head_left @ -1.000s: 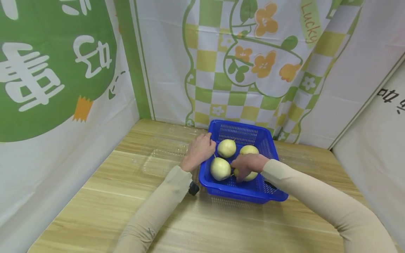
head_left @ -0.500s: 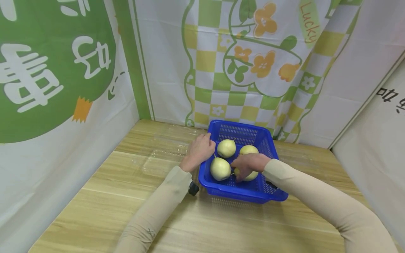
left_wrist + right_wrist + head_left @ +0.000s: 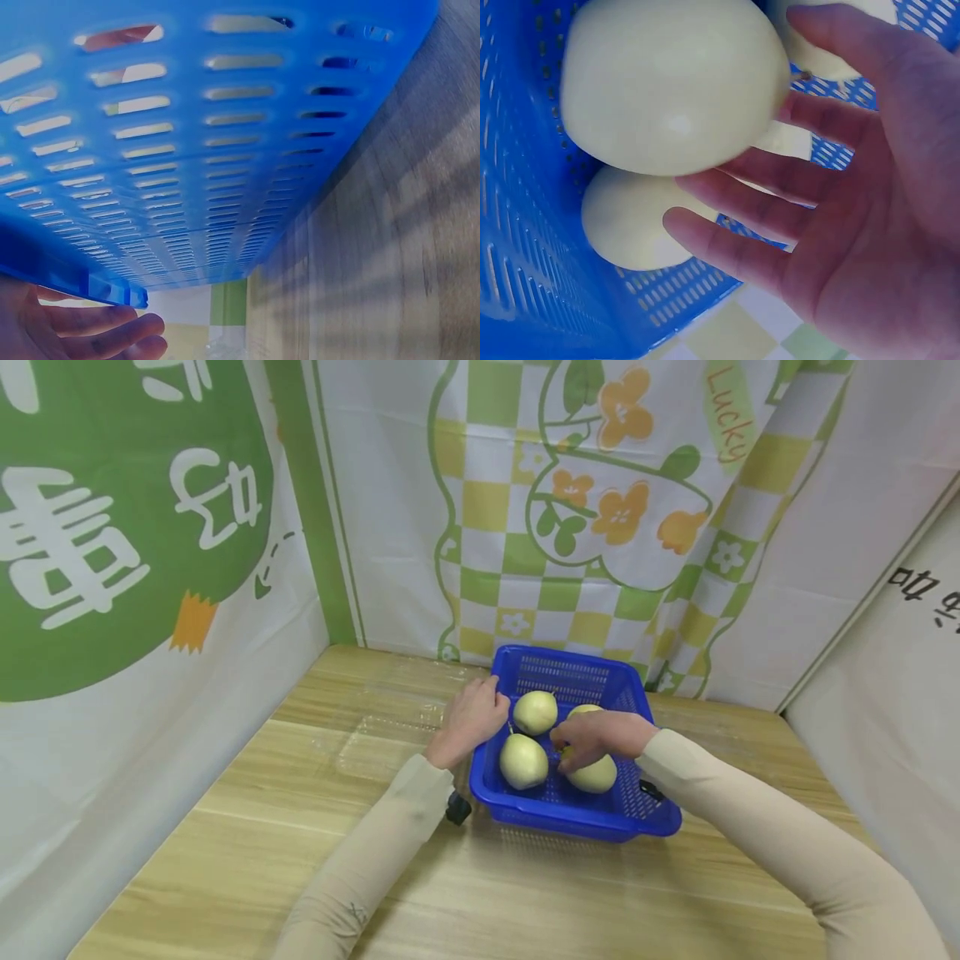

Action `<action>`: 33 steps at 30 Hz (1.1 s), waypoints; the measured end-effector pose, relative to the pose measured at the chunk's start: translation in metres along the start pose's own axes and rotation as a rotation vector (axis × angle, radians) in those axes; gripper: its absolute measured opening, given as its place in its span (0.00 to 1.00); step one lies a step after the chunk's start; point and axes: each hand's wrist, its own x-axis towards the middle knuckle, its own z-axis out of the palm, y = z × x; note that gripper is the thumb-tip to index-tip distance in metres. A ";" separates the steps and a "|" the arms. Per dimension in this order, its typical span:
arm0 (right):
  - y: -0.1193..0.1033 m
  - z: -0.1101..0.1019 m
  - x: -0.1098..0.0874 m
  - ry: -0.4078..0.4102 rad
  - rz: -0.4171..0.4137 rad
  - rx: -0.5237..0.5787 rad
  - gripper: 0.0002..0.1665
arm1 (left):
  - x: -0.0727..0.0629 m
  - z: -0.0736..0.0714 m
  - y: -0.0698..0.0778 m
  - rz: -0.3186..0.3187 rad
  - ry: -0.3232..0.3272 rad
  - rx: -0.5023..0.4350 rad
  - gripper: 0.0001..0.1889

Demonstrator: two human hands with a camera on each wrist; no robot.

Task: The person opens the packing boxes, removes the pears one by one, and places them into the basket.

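Observation:
Several pale yellow-green pears lie in a blue perforated plastic basket [image 3: 555, 815]. My left hand [image 3: 474, 714] grips the basket's left rim; in the left wrist view its fingers [image 3: 112, 330] lie under the rim, by the slotted outer wall. Over the right side of the basket, my right hand [image 3: 606, 735] is at the near right pear [image 3: 592, 774] and partly covers the far right pear [image 3: 585, 709]. The right wrist view shows that hand spread, fingertips against or close beside a large pear [image 3: 675, 82]. On the left side are a far pear [image 3: 536, 712] and a near pear [image 3: 523, 762].
Clear plastic containers [image 3: 390, 745] lie on the wooden table [image 3: 262, 827] left of the basket. A printed cloth [image 3: 517, 568] hangs close behind the basket. White cloth walls stand at both sides.
My right hand has shifted slightly up and to the right, its fingers pulling back over the near right pear, which now shows more. The left hand stays on the rim.

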 end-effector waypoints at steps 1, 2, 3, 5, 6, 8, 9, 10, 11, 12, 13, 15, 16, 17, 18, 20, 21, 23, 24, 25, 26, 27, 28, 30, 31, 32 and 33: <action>0.001 -0.001 -0.002 0.013 -0.003 0.008 0.12 | 0.000 0.000 0.000 -0.001 -0.004 0.000 0.27; 0.001 -0.002 -0.003 0.024 -0.008 0.015 0.12 | 0.000 0.000 0.000 -0.003 -0.008 0.000 0.27; 0.002 -0.004 -0.005 0.034 -0.004 0.024 0.12 | 0.000 0.000 0.000 -0.005 -0.011 0.000 0.27; 0.003 -0.006 -0.006 0.039 0.003 0.042 0.11 | 0.001 -0.001 -0.001 -0.011 -0.017 0.001 0.28; 0.004 -0.007 -0.007 0.041 0.006 0.055 0.11 | 0.001 -0.001 -0.001 -0.013 -0.018 -0.003 0.28; 0.005 -0.009 -0.007 0.035 0.015 0.071 0.11 | 0.002 -0.002 -0.001 -0.016 -0.020 -0.007 0.28; 0.006 -0.009 -0.008 0.036 0.011 0.077 0.12 | 0.002 -0.002 -0.001 -0.016 -0.021 -0.008 0.28; 0.007 -0.009 -0.008 0.035 0.008 0.081 0.13 | 0.002 -0.002 -0.001 -0.017 -0.022 -0.011 0.28; 0.008 -0.009 -0.009 0.040 0.003 0.084 0.13 | 0.002 -0.002 -0.001 -0.017 -0.025 -0.013 0.28; 0.009 -0.008 -0.009 0.044 0.001 0.087 0.13 | 0.003 -0.002 -0.001 -0.016 -0.025 -0.013 0.29; 0.010 -0.007 -0.010 0.052 -0.001 0.087 0.11 | 0.003 -0.002 -0.001 -0.015 -0.027 -0.011 0.29; 0.012 -0.006 -0.012 0.065 0.004 0.100 0.09 | 0.003 -0.003 -0.001 -0.009 -0.028 -0.005 0.28; 0.012 -0.006 -0.013 0.068 0.012 0.112 0.09 | 0.003 -0.004 -0.001 -0.006 -0.029 -0.005 0.28; 0.013 -0.005 -0.014 0.074 0.016 0.121 0.10 | 0.003 -0.005 -0.001 -0.001 -0.031 -0.004 0.27; 0.014 -0.006 -0.016 0.085 0.022 0.125 0.11 | 0.003 -0.006 0.000 0.003 -0.032 -0.003 0.26; 0.015 -0.007 -0.019 0.120 0.030 0.129 0.11 | 0.004 -0.010 0.001 0.024 -0.028 -0.003 0.22; 0.015 -0.008 -0.020 0.142 0.031 0.131 0.11 | 0.004 -0.013 0.001 0.037 -0.023 -0.005 0.21; 0.016 -0.009 -0.022 0.212 0.020 0.128 0.10 | 0.006 -0.019 0.002 0.065 -0.013 0.000 0.17; 0.017 -0.010 -0.023 0.250 0.009 0.127 0.09 | 0.006 -0.022 0.002 0.078 -0.005 0.004 0.15; 0.018 -0.011 -0.024 0.292 -0.003 0.128 0.09 | 0.007 -0.026 0.002 0.094 0.002 0.009 0.14; 0.019 -0.012 -0.025 0.329 -0.017 0.131 0.09 | 0.008 -0.030 0.001 0.106 0.009 0.007 0.13; 0.020 -0.013 -0.026 0.361 -0.026 0.133 0.09 | 0.010 -0.034 0.001 0.119 0.020 0.015 0.12; 0.021 -0.014 -0.027 0.392 -0.034 0.135 0.10 | 0.011 -0.037 0.001 0.129 0.028 0.022 0.12; 0.024 -0.017 -0.030 0.428 -0.034 0.141 0.11 | 0.014 -0.047 0.000 0.137 0.037 0.032 0.12; 0.025 -0.019 -0.032 0.450 -0.030 0.146 0.12 | 0.016 -0.052 0.000 0.139 0.036 0.040 0.13; 0.027 -0.020 -0.034 0.464 -0.024 0.155 0.13 | 0.017 -0.057 0.000 0.139 0.037 0.053 0.13; 0.029 -0.022 -0.036 0.479 -0.018 0.162 0.14 | 0.019 -0.063 0.000 0.138 0.035 0.069 0.13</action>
